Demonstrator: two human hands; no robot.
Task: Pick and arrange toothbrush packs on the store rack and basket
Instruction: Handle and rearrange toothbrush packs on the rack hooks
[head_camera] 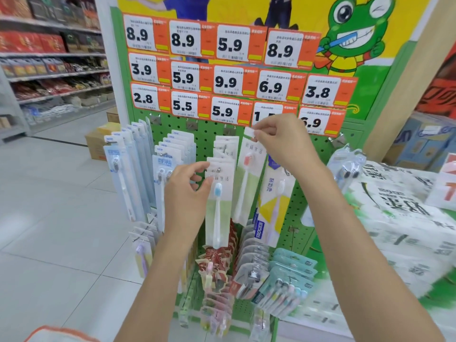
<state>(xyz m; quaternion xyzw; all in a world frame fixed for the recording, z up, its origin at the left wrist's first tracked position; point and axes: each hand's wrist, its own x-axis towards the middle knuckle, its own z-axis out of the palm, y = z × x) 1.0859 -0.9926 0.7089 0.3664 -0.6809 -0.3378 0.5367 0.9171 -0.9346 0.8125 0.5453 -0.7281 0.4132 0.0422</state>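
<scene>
The left hand (187, 191) pinches the blue-brush pack's (218, 218) edge while the right hand (278, 141) pinches the pink-brush pack's (248, 176) top against the pegboard (207, 133).

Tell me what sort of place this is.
A retail shop, probably the end of a supermarket aisle. Rows of price tags sit above a green pegboard rack hung with toothbrush packs, and stocked shelves line the aisle at left.
</scene>
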